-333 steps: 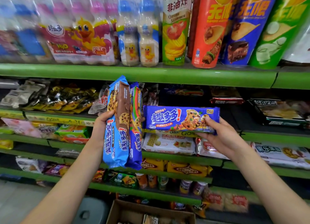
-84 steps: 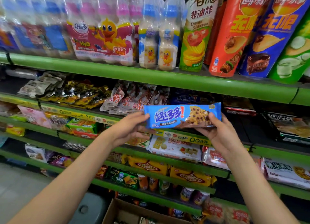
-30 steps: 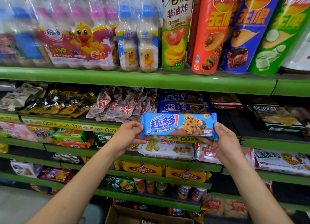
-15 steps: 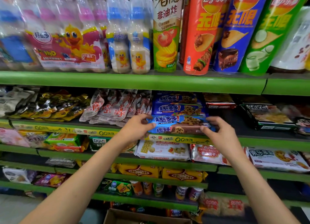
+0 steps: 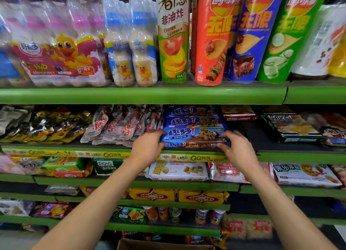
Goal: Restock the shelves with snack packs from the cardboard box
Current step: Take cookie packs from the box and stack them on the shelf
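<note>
Seating blue cookie pack (image 5: 193, 136) on shelf (image 5: 112, 146) stack, left hand (image 5: 148, 148) and right hand (image 5: 236, 150) pinching its ends. More restocking probably left; cardboard box (image 5: 164, 245) contents hidden.

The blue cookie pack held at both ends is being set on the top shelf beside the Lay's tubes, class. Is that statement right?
Not quite. The head view shows the blue cookie pack, with the left hand and right hand at its ends, on the second shelf, below the Lay's tubes, in front of more packs of the same kind.
</note>
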Demonstrator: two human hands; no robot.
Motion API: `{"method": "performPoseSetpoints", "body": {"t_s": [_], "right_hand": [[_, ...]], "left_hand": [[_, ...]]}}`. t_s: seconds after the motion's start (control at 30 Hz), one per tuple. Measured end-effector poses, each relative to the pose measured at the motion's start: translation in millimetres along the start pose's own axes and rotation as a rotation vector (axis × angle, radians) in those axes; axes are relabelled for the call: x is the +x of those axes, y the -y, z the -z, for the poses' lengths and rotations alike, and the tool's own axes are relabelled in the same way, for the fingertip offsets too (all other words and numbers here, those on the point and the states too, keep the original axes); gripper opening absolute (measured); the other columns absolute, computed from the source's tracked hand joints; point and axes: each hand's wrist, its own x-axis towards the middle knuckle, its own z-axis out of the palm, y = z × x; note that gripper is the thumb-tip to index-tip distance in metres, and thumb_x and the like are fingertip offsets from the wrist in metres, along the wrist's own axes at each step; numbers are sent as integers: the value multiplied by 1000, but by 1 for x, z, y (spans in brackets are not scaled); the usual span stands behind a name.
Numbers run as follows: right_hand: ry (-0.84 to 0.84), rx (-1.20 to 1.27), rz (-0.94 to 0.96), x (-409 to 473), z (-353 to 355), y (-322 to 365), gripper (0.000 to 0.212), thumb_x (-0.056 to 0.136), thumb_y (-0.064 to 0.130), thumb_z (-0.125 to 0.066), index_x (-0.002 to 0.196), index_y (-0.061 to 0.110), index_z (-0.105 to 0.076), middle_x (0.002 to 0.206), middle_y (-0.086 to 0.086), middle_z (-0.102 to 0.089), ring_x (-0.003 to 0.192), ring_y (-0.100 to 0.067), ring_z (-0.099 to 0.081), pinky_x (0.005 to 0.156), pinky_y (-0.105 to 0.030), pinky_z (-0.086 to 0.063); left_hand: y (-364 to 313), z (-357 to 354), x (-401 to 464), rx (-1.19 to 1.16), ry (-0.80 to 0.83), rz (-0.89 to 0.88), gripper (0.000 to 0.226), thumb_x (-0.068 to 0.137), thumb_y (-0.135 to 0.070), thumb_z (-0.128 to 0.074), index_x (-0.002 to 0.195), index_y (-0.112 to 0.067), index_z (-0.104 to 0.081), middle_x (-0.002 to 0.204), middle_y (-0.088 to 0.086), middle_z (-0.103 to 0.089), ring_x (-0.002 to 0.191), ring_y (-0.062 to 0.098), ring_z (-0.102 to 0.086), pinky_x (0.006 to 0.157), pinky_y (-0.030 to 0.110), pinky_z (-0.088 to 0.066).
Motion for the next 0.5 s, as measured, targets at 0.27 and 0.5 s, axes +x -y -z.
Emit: {"method": "performPoseSetpoints", "body": {"t_s": [0.27,0.5], "right_hand": [[-58,-89,73,-7,0,-9,31,94,38,-63,117,20,-73,136,-4,-60,122,-29,-54,95,-42,-47],[228,-199,187,-6,-8,-5,59,97,52,-53,152,30,-42,162,5,-32,152,-20,-23,123,-42,-23]], "left_hand": [[-3,-10,-17,208,-196,-212,39,93,-26,-62,131,-18,-63,136,10,-58,118,32,-56,92,50,-51],[0,-26,-18,203,107,-326,64,104,-43,-40,159,-22,-16,167,3,-20,155,22,-9,121,50,-18]]}}
